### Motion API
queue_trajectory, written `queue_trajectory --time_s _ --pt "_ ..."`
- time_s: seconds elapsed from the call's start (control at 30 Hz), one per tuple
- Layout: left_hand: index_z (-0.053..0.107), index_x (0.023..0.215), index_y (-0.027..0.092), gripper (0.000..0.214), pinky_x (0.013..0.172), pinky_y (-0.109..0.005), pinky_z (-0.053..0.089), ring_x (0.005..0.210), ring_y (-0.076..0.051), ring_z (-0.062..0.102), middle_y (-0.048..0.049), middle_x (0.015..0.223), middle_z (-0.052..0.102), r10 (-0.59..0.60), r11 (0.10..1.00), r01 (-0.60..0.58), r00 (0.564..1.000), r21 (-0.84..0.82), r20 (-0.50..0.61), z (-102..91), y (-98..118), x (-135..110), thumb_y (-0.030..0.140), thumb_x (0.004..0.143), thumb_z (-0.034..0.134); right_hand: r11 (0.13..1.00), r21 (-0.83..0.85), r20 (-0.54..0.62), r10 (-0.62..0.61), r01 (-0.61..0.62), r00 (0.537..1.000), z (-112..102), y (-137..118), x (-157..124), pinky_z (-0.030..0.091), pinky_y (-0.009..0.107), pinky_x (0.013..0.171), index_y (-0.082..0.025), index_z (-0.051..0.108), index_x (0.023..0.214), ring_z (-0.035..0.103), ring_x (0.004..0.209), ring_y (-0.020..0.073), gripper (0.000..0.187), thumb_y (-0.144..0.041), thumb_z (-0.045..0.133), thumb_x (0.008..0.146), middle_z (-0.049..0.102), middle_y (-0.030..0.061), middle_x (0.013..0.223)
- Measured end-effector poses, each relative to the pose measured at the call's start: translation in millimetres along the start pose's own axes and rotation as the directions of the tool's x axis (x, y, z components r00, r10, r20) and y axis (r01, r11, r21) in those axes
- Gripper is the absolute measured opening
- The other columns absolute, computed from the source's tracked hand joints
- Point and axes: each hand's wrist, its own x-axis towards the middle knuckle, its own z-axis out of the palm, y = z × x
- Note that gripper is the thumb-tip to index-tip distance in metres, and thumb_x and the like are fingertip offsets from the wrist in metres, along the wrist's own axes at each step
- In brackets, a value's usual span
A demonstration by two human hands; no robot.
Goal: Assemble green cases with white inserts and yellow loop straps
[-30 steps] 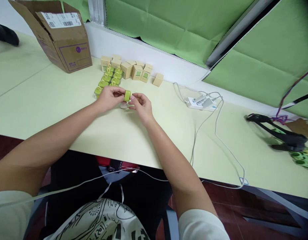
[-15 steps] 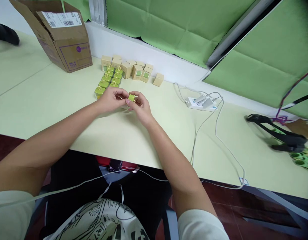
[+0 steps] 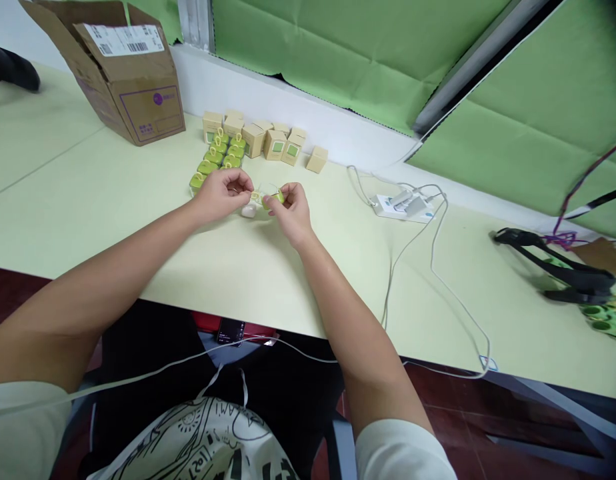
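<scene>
My right hand (image 3: 294, 212) is closed, its thumb and fingers pinching a small green lid (image 3: 274, 199). Facing it, my left hand (image 3: 223, 193) is closed too, its fingertips on a small clear piece with a yellowish edge (image 3: 255, 196); its exact kind is too small to make out. A rounded whitish object (image 3: 249, 211) shows just below the left fingertips; whether it touches the table is unclear. Behind my left hand stand two rows of small clear containers with green lids and yellow loops (image 3: 208, 167), partly hidden by that hand.
Several small cardboard boxes (image 3: 275, 144) line the wall, behind the containers. A large open carton (image 3: 148, 110) stands at the back left. A power strip (image 3: 403, 207) with white cables lies to the right, and a black stand-like object (image 3: 558, 263) farther right.
My hands have drawn slightly apart, the right one moving rightward with the green lid. The clear piece and the whitish object now show between and below my fingers.
</scene>
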Motion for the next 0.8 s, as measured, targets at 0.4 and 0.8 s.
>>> queue_trajectory --time_s 0.4,0.8 --pt "0.073 0.084 0.02 0.018 0.078 -0.032 0.054 0.079 -0.015 0.065 -0.0027 0.088 0.075 0.026 0.997 -0.028 0.999 0.075 0.035 -0.9 -2 -2 0.025 0.067 0.074 0.823 -0.561 0.076 -0.058 0.09 0.995 -4 -17 -10 0.042 0.033 0.078 -0.028 0.042 0.082 0.051 0.08 0.0177 0.04 -0.035 0.082 0.083 0.057 -0.0036 0.083" --pt "0.081 0.086 0.02 0.017 0.072 -0.029 0.052 0.074 -0.015 0.063 -0.0042 0.087 0.079 0.033 0.977 -0.045 0.998 0.21 0.062 0.2 2 -8 0.033 0.076 0.084 0.661 -0.734 0.232 0.027 0.156 0.972 -7 -16 -13 0.044 0.036 0.082 -0.026 0.048 0.076 0.059 0.083 0.0213 0.033 -0.026 0.078 0.091 0.068 0.0035 0.088"
